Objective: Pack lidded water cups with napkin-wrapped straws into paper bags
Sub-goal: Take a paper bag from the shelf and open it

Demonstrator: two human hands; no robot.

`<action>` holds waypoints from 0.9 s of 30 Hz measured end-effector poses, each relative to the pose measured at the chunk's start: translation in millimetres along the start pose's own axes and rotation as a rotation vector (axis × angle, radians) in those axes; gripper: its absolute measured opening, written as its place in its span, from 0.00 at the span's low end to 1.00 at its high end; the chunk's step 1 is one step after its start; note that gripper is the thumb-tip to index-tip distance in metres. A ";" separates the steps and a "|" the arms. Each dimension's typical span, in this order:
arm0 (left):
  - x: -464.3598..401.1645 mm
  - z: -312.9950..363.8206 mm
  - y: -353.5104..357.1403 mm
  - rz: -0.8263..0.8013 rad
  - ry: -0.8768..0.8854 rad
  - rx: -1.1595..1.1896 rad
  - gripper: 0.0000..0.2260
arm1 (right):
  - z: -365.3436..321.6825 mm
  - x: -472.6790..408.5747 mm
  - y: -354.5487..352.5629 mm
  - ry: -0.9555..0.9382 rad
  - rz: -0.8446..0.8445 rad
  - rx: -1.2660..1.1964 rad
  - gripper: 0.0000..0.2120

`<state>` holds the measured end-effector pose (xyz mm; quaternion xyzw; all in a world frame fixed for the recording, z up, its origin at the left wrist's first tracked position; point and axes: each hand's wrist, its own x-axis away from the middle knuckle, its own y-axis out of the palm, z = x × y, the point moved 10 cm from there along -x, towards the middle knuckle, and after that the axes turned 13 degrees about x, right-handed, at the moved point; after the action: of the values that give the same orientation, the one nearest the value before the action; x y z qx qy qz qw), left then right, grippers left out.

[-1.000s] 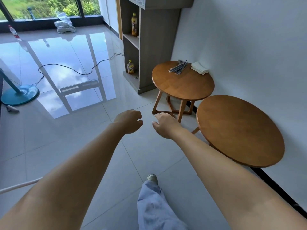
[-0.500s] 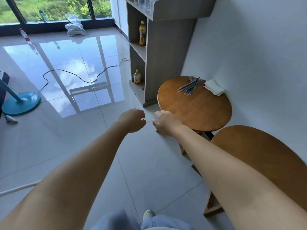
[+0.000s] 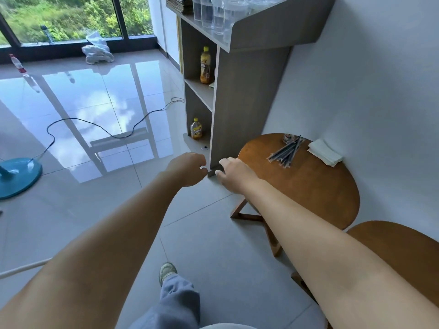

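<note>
The left hand [image 3: 187, 168] is stretched out in front with its fingers curled in and nothing visible in it; the right hand [image 3: 234, 173] reaches forward beside it, fingers loosely bent and also holding nothing. Both hang over the floor, short of the near round tabletop [image 3: 316, 193].

The clear cups [image 3: 218, 13] stand in a row on the top shelf [image 3: 273, 27] of the grey unit, near its front edge. They look thin-walled and transparent; whether they are filled or lidded cannot be told from here. If they hold water they will likely be weighty yet easy to crush, so a hold low round the body, kept upright, seems safest, not a squeeze near the rim.

The napkins [image 3: 324, 155] lie as a white folded stack at the far right edge of the tabletop, by the wall: soft, light, apt to lift several at once, best peeled from a corner.

The straws [image 3: 286, 151] lie in a loose dark bundle just left of the napkins, toward the far edge. They appear slim, stiff and light, likely to roll; pinching one near its middle should serve.
</note>
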<state>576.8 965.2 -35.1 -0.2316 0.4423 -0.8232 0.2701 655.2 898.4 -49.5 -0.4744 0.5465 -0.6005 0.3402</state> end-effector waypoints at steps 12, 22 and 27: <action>-156.7 -123.9 -113.2 -0.047 0.026 -0.043 0.15 | -47.7 -208.1 -47.3 0.087 -0.019 -0.081 0.15; -271.0 -180.9 -144.3 -0.091 0.055 -0.021 0.14 | -51.5 -340.2 -55.8 0.119 -0.070 -0.078 0.21; -355.2 -201.9 -165.2 -0.127 0.071 -0.067 0.14 | -38.8 -421.7 -66.0 0.148 -0.067 -0.103 0.21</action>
<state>677.2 1394.2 -45.8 -0.2389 0.4635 -0.8310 0.1937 760.1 1313.6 -66.6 -0.4636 0.5842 -0.6158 0.2539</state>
